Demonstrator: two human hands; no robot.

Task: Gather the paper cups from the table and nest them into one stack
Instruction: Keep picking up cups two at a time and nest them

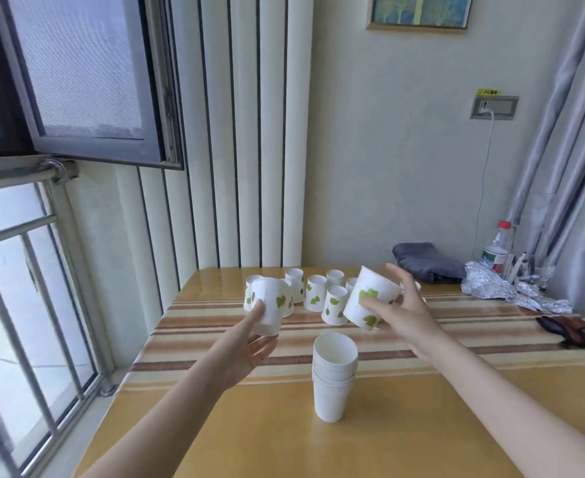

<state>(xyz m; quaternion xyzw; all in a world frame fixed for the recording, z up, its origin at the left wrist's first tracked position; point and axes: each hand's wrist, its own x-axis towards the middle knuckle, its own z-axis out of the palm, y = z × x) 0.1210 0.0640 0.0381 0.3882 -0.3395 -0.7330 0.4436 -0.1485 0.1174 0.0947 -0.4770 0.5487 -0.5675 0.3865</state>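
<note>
A stack of several nested white paper cups (334, 377) stands upright, mouth up, near the middle of the table (249, 436). Behind it, several white cups with green leaf prints (316, 293) stand upside down in a cluster. My left hand (249, 343) holds one leaf-print cup (268, 307) by its lower end, lifted off the table at the left of the cluster. My right hand (404, 312) holds another leaf-print cup (370, 298), tilted, above and behind the stack.
A grey folded cloth (429, 262), crumpled foil (511, 291), a plastic bottle (497, 250) and a dark object (570, 334) sit at the table's right. A window with bars is at the left. A striped runner (473, 343) crosses the table.
</note>
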